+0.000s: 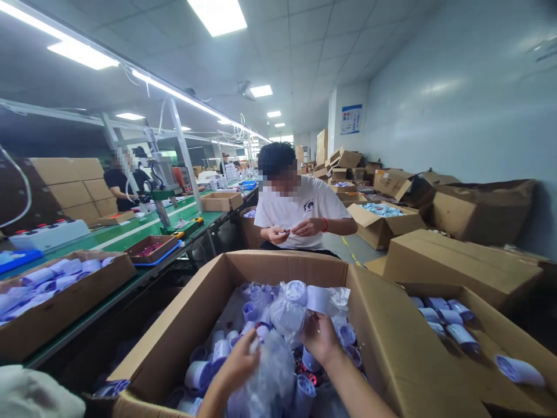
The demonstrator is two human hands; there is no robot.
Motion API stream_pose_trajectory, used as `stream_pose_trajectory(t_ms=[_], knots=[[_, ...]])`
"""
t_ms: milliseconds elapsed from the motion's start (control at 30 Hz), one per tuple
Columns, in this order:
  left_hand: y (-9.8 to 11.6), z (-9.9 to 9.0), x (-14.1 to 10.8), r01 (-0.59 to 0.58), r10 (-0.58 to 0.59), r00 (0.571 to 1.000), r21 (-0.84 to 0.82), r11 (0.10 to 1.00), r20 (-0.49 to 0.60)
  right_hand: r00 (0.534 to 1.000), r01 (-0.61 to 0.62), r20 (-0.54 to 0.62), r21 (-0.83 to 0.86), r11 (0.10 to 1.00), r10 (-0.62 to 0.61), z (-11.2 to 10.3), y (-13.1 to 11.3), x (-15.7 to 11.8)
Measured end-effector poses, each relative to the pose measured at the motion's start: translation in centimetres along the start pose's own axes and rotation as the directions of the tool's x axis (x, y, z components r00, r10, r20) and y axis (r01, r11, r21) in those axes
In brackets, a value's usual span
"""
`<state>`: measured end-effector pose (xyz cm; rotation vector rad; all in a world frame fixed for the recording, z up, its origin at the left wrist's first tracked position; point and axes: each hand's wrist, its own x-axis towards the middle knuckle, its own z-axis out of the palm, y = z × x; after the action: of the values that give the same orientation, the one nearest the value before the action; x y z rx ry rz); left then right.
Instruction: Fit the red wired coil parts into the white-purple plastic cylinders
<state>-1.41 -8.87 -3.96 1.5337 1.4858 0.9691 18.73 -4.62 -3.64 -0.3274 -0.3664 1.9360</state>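
Hands (322, 338) half-curled against crinkled clear plastic (275, 371), grip unclear, hollow lilac cylinders (199, 374), cardboard box (374, 331)

Looks forward and down from the wearer's head, close above an open carton (285, 266), with left hand (243, 357) and right hand (322, 339) nearest, low in frame. Faces a co-worker (289, 203) just beyond the carton. Takes in a green desk (100, 239) at left, wall (470, 116) at right, ceiling (300, 64) above. Reaches down the room, seemingly to a far end too small to read.
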Motion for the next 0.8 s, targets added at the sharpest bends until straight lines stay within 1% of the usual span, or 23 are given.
stream_pose_trajectory(t_ms=[67,100,133,233,267,333,400,433,500,567,667,733,800], knots=[[-0.3,0.4,-0.2,-0.031,0.010,0.994,0.188,0.982,0.112,1.000,0.017,0.001,-0.016,1.000,-0.017,-0.2,-0.1,0.1],[-0.3,0.5,-0.3,-0.041,0.010,0.991,0.228,0.973,0.137,1.000,0.017,-0.011,-0.026,1.000,-0.017,-0.4,-0.1,0.1],[-0.3,0.5,-0.4,-0.050,0.019,0.991,0.237,0.970,0.132,1.000,0.010,-0.029,-0.037,0.999,-0.011,-0.6,0.0,0.1],[0.4,0.6,-0.3,-0.112,0.106,0.993,0.128,0.985,0.048,0.996,-0.031,-0.087,-0.065,0.997,0.025,-1.2,0.7,0.2],[0.7,0.6,-0.3,-0.140,0.137,0.990,0.093,0.986,0.037,0.994,-0.048,-0.099,-0.069,0.996,0.041,-1.3,1.1,0.3],[1.2,0.7,-0.2,-0.195,0.191,0.980,0.070,0.978,0.056,0.989,-0.086,-0.124,-0.068,0.994,0.077,-1.3,1.9,0.4],[1.5,0.9,-0.3,-0.244,0.236,0.968,0.091,0.966,0.087,0.980,-0.135,-0.155,-0.065,0.989,0.124,-1.2,2.8,0.4],[1.6,0.9,-0.3,-0.257,0.248,0.965,0.113,0.960,0.085,0.974,-0.166,-0.166,-0.069,0.984,0.153,-1.1,3.1,0.5],[1.5,1.1,-0.4,-0.267,0.266,0.964,0.163,0.950,0.031,0.964,-0.213,-0.181,-0.091,0.973,0.194,-1.1,3.7,0.5],[1.3,1.1,-0.5,-0.266,0.279,0.960,0.213,0.940,-0.030,0.961,-0.213,-0.201,-0.112,0.971,0.187,-1.4,3.7,0.7],[1.1,1.0,-0.4,-0.224,0.260,0.961,0.280,0.934,-0.099,0.958,-0.100,-0.279,-0.103,0.990,0.068,-2.0,2.8,1.0],[1.0,0.8,-0.1,-0.148,0.212,0.963,0.332,0.932,-0.165,0.947,-0.020,-0.321,-0.074,0.997,-0.005,-2.1,1.7,1.0],[0.9,0.7,0.1,-0.075,0.175,0.955,0.378,0.923,-0.238,0.950,0.026,-0.310,-0.045,0.999,-0.039,-2.0,0.6,0.8]])
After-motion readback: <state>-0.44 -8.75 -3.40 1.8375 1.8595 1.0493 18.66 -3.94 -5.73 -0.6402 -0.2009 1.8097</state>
